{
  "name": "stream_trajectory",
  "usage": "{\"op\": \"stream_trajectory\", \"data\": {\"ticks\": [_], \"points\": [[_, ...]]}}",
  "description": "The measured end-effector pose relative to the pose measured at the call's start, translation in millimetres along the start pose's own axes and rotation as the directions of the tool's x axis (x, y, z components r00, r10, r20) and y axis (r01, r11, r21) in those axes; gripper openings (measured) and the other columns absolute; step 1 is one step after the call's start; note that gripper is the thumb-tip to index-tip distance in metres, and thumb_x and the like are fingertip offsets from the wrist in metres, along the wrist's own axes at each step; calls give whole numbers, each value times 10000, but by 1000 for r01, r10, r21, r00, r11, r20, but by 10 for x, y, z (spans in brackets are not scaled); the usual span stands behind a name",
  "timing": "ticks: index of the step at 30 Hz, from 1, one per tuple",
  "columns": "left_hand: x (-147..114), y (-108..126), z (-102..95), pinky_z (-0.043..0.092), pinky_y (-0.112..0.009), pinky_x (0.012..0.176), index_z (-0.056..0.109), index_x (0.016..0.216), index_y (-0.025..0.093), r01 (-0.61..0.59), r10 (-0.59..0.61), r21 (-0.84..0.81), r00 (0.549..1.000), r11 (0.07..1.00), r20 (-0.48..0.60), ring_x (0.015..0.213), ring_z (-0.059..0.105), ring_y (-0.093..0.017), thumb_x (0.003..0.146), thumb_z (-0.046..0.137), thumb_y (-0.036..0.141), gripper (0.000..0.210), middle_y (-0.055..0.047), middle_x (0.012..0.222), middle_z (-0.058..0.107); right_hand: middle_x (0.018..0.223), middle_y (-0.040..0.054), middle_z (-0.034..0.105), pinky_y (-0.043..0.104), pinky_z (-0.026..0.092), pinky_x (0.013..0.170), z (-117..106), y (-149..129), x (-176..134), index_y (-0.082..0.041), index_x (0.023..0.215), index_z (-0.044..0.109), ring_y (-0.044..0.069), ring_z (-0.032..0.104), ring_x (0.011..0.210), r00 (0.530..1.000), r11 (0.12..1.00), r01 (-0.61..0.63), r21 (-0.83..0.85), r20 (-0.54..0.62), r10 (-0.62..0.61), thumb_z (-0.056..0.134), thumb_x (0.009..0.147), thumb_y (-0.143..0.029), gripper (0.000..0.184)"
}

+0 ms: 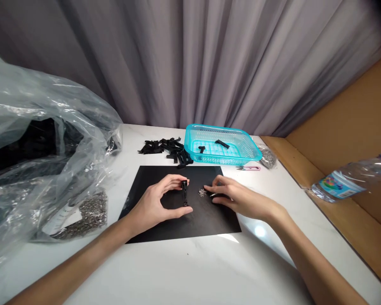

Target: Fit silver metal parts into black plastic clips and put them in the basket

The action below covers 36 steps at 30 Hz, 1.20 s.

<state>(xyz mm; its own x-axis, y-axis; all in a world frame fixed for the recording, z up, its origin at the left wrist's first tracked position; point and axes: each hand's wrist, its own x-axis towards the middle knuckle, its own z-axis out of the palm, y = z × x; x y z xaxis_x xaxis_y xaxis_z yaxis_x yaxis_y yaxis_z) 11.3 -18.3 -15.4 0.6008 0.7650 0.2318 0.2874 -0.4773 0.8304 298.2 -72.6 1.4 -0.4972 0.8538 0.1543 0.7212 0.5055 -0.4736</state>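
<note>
Gripping left hand (150, 203): thumb and fingertips spread wide, pinching the ends of a black part (184, 193), above the mat (178, 228).
Right hand (230, 192): fingers bent, thumb slightly apart, at the part's three o'clock; cannot tell if it holds anything.
Metal bits (202, 192): heaped on the mat, between the hands.
Blue basket (222, 160): one o'clock beyond the mat.
Black pile (174, 147): eleven o'clock, beside the basket.

A gap parts the left hand (154, 204) and right hand (236, 195) mid-frame, small metal pieces (202, 192) piled within it; the tabletop (184, 275) offers passage at bottom centre, while a plastic bag (82, 101) blocks far left and a turquoise basket (222, 161) bars the way above centre.
</note>
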Motion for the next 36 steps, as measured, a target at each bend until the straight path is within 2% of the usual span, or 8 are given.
{"op": "stream_trajectory", "data": {"ticks": [2, 5, 13, 17, 19, 23, 33, 36], "points": [[-6, -15, 4, 540, -478, 1151, 587, 1308, 239, -14, 14, 35, 1000, 999, 8, 1204, 705, -257, 754, 879, 406, 648, -83, 1310, 716, 1068, 99, 674, 382, 578, 856, 0, -8, 48, -227, 1236, 740, 222, 670, 951, 997, 996, -7, 89, -69, 14, 541, 1042, -219, 278], [-10, -26, 19, 557, -470, 1131, 590, 1318, 249, -55, 53, 92, 998, 994, 18, 1174, 718, -262, 755, 867, 399, 645, -75, 1282, 724, 1007, 86, 723, 366, 577, 813, -1, 10, 99, -212, 1067, 779, 203, 688, 891, 997, 982, 12, 187, -83, 4, 530, 1034, -184, 252], [-21, -10, 40, 576, -435, 1097, 584, 1332, 257, -64, 58, 160, 997, 985, 44, 1168, 713, -260, 763, 852, 417, 649, -62, 1248, 726, 961, 81, 764, 319, 528, 697, 38, 90, 103, -200, 1102, 806, 178, 670, 791, 990, 962, -38, 272, -120, 73, 617, 991, -229, 221], [-32, 14, 46, 568, -428, 1106, 590, 1330, 260, -73, 66, 162, 996, 984, 52, 1172, 712, -260, 769, 846, 417, 636, -57, 1253, 725, 999, 69, 805, 327, 548, 764, 28, 76, 98, -204, 1120, 791, 190, 726, 865, 979, 910, -153, 385, -67, 193, 677, 942, -214, 212], [-37, 22, 51, 574, -422, 1096, 596, 1330, 263, -78, 72, 165, 996, 983, 48, 1163, 716, -259, 771, 845, 419, 631, -55, 1253, 725, 992, 64, 805, 326, 552, 792, 13, 60, 96, -195, 1076, 785, 189, 737, 884, 977, 892, -158, 423, -67, 204, 683, 933, -205, 176], [-37, 22, 59, 565, -429, 1104, 586, 1340, 262, -76, 69, 165, 996, 983, 50, 1173, 708, -259, 779, 841, 420, 636, -57, 1282, 712, 960, 52, 782, 316, 521, 754, -17, 31, 98, -205, 992, 790, 176, 683, 836, 986, 946, -94, 310, -106, 132, 666, 970, -264, 139], [-51, 7, 63, 556, -438, 1105, 560, 1352, 285, -64, 50, 205, 996, 977, 72, 1185, 687, -256, 788, 826, 446, 644, -35, 1272, 697, 932, 55, 700, 311, 476, 702, 27, 103, 96, -252, 1190, 781, 185, 601, 828, 995, 971, -48, 233, -71, 67, 570, 1001, -185, 292], [-53, 1, 66, 563, -426, 1091, 561, 1348, 281, -78, 64, 210, 995, 975, 70, 1174, 691, -252, 793, 821, 438, 632, -36, 1265, 698, 951, 53, 711, 312, 476, 708, 16, 93, 93, -248, 1179, 777, 186, 608, 840, 995, 973, -47, 228, -73, 65, 576, 1000, -184, 276]]}}
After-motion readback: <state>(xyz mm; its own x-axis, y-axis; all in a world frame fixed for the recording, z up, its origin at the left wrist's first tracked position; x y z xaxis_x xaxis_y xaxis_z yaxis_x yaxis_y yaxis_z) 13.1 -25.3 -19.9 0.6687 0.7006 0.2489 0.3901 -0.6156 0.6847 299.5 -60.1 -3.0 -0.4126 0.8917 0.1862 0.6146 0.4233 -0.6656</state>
